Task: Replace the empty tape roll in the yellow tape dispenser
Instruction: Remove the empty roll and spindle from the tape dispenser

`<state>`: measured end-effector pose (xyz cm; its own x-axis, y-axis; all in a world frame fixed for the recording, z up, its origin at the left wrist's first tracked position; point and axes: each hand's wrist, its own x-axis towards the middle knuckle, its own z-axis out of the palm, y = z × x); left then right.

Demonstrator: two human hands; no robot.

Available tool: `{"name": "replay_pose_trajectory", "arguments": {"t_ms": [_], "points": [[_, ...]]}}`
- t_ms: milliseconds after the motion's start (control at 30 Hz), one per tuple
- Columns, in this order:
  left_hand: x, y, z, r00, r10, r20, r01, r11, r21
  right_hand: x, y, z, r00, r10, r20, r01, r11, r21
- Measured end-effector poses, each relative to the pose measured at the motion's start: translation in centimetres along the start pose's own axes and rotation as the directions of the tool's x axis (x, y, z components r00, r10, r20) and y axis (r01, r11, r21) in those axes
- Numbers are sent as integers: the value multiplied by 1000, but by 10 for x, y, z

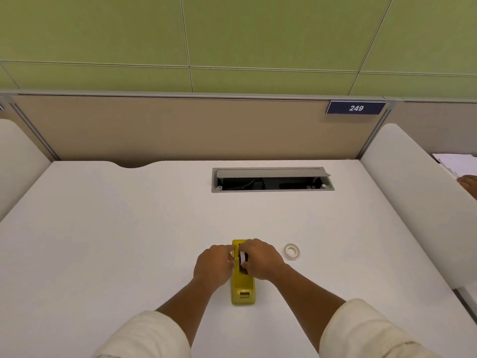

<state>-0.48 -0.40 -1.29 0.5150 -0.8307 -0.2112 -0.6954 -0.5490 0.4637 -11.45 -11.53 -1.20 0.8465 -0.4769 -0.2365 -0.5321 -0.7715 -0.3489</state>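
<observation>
The yellow tape dispenser (243, 285) lies lengthwise on the white desk, cutter end toward me. A white tape roll (242, 257) stands upright in its well, partly hidden by my fingers. My left hand (215, 264) presses against the dispenser's left side, fingertips at the roll's hub. My right hand (260, 258) curls over the right side, thumb and fingers pinching the roll. A second tape roll (292, 251), pale and flat, lies on the desk just right of my right hand.
An open cable tray (272, 180) is sunk into the desk (129, 241) at the back. White side dividers (413, 202) flank the desk; papers (456, 164) and another person's hand (468, 183) show at the far right.
</observation>
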Motion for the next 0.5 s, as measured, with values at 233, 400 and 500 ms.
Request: {"name": "replay_pose_trajectory", "arguments": {"t_ms": [233, 400, 500], "points": [[5, 7, -8, 999, -34, -14, 32, 991, -129, 0, 4, -4, 999, -33, -41, 39, 986, 161], [6, 12, -8, 997, -76, 20, 78, 946, -314, -4, 7, -10, 993, -59, -104, 84, 961, 263], [5, 14, -9, 996, -78, 39, 87, 898, -431, -7, 10, -16, 988, -57, -143, 100, 944, 315]]}}
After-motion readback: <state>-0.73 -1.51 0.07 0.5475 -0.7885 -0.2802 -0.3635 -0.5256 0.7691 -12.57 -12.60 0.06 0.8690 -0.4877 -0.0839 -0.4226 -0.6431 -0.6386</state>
